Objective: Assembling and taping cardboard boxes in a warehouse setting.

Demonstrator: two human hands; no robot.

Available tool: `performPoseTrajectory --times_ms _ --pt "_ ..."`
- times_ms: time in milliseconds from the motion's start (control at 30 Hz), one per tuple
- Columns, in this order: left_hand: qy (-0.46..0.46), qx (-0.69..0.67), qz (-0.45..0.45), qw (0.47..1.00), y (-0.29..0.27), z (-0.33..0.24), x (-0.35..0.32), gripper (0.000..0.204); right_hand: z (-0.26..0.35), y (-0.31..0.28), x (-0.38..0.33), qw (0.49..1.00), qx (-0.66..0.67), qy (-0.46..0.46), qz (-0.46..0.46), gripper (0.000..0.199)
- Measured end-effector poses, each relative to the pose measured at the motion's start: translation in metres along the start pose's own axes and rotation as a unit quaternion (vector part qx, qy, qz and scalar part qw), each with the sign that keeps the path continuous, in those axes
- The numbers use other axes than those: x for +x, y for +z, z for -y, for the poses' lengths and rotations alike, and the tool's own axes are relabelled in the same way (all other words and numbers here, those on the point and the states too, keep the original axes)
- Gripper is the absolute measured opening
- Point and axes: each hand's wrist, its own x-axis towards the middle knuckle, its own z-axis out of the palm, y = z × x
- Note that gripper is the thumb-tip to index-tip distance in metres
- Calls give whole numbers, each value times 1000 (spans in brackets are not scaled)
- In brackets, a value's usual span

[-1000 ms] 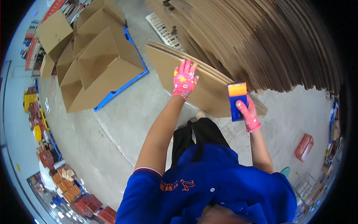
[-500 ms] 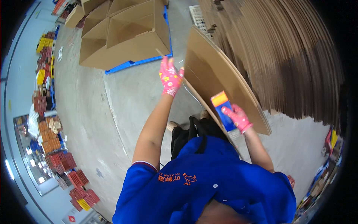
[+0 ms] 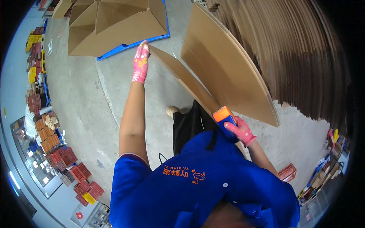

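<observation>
My left hand [image 3: 141, 62], in a pink flowered glove, is closed on the far edge of a flat, folded cardboard box [image 3: 186, 79]. The box stands upright on edge and slants back toward my body. In my right hand [image 3: 243, 132], also gloved in pink, is a blue block-shaped handheld device [image 3: 226, 130] with an orange end [image 3: 223, 113]. That device is at the near part of the box; whether it touches the cardboard I cannot tell. Just right of the box, more flat cardboard [image 3: 228, 64] leans against a tall stack.
The stack of flat cardboard [image 3: 281, 53] fills the far right. Open cardboard boxes [image 3: 121, 32] stand on a blue pallet [image 3: 129, 46] at the far left. Red crates [image 3: 62, 157] line the left wall, and a red crate [image 3: 287, 173] sits on the floor at right.
My left hand has moved left, drawing the folded box's far edge away from the leaning cardboard. The device in my right hand has come slightly nearer my body and tilted.
</observation>
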Motion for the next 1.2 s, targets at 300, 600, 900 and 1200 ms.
performPoseTrajectory --times_ms 300,600,900,1200 --pt "246 76 125 958 25 -73 -179 56 -40 12 -28 973 -159 -6 -169 71" --pt "289 -25 144 946 26 -24 -284 35 -119 39 -102 938 -123 269 -181 78" --pt "188 112 168 961 54 55 -248 30 -147 48 -120 932 -210 189 -225 85" --pt "280 152 96 943 73 48 -286 36 -171 19 -135 916 -252 160 -266 84"
